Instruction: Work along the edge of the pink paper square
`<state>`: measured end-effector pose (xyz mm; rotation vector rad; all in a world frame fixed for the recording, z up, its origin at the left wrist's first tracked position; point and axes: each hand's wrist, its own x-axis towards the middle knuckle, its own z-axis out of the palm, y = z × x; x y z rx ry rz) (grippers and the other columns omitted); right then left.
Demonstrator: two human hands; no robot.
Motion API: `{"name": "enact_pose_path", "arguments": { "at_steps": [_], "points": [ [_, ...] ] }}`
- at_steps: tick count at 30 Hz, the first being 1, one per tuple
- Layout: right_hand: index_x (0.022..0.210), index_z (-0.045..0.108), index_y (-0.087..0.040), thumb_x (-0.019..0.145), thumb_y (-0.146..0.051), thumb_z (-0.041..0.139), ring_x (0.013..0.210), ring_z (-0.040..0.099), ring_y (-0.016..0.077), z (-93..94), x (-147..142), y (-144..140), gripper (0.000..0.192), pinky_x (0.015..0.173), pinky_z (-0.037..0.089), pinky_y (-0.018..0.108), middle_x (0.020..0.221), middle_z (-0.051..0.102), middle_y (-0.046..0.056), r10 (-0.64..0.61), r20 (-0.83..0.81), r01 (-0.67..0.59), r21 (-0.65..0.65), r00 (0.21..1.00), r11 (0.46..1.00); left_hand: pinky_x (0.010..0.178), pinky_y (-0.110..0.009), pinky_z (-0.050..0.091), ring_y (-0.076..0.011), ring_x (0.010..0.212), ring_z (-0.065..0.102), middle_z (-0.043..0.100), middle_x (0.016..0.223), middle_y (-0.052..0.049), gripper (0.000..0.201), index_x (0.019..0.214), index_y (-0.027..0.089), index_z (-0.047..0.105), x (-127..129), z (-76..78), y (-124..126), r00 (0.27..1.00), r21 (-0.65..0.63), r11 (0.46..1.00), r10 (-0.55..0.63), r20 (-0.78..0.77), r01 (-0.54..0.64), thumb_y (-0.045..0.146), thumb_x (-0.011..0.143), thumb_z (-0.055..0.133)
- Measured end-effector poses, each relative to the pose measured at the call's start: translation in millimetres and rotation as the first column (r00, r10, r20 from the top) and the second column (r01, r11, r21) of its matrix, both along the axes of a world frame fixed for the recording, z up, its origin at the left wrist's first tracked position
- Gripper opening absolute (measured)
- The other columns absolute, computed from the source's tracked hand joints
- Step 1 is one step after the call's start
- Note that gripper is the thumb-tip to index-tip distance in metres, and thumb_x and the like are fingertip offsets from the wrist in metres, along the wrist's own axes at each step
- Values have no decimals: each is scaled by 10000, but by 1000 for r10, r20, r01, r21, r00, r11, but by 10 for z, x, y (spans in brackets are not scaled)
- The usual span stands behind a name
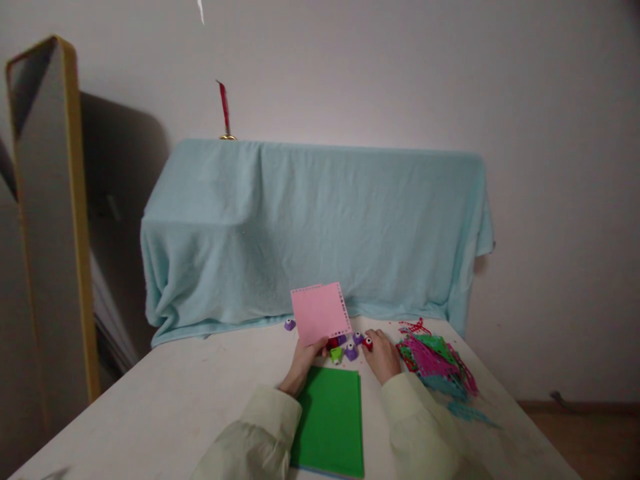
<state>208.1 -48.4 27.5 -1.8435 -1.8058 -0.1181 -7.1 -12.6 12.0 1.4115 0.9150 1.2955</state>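
My left hand (304, 362) is closed on the lower edge of a pink sheet of paper (319, 312), which is raised at a tilt above the table. Rows of small punched holes run along several of its edges. My right hand (382, 355) has its fingers curled round a small red craft punch (368, 343). Between my hands stand more little punches, among them a lime green punch (336, 355) and a purple punch (351, 351). Below them, between my forearms, lies a stack of green paper (330, 423).
Right of my right hand is a tangled heap of punched paper strips (435, 363) in pink, green, red and blue. Another purple punch (289, 325) stands left of the pink sheet. A light blue cloth (320, 227) drapes over something behind the white table (200, 400). A framed mirror (75, 213) leans at left.
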Motion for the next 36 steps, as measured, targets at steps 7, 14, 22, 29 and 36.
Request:
{"name": "enact_pose_path", "arguments": {
  "at_steps": [7, 14, 22, 29, 36],
  "points": [
    [922, 623, -220, 798, -190, 558, 870, 578, 195, -27, 2, -3, 143, 760, 412, 259, 898, 601, 60, 17, -3, -17, -1, 1000, 1000, 597, -256, 416, -148, 520, 536, 586, 509, -41, 319, 504, 144, 547, 11, 24, -45, 1000, -22, 1000, 13, -3, -13, 351, 746, 570],
    [979, 639, -202, 749, -234, 608, 1017, 507, 252, 129, -39, -56, 235, 914, 378, 356, 1017, 580, 104, 32, -49, -24, 149, 998, 989, 598, -258, 409, -147, 521, 529, 582, 508, -34, 328, 518, 141, 558, 3, 41, -53, 1000, -10, 1000, 14, -18, -14, 382, 740, 579],
    [1096, 576, -185, 845, -348, 509, 908, 595, 203, 207, -192, -19, 306, 735, 504, 306, 1037, 621, 97, 377, -543, -212, 342, 751, 915, 566, -248, 384, -143, 521, 514, 570, 503, -37, 336, 510, 136, 560, 4, 72, -55, 1000, -50, 999, -15, -12, 14, 396, 720, 601],
    [1021, 616, -176, 840, -418, 522, 758, 635, 194, 43, -317, 32, 317, 676, 517, 299, 877, 681, 90, 417, -661, -269, 319, 624, 909, 572, -246, 387, -143, 515, 521, 585, 516, -34, 330, 564, 130, 595, 23, 113, -108, 1000, -44, 999, -16, -19, 16, 418, 724, 611],
    [1021, 611, -179, 852, -370, 489, 699, 627, 178, 50, -305, 19, 283, 640, 506, 275, 831, 680, 72, 398, -594, -254, 314, 699, 915, 570, -244, 387, -145, 508, 522, 589, 509, -34, 345, 585, 127, 605, 35, 142, -149, 999, -44, 999, -27, -37, 25, 440, 729, 610]
  ]
}}
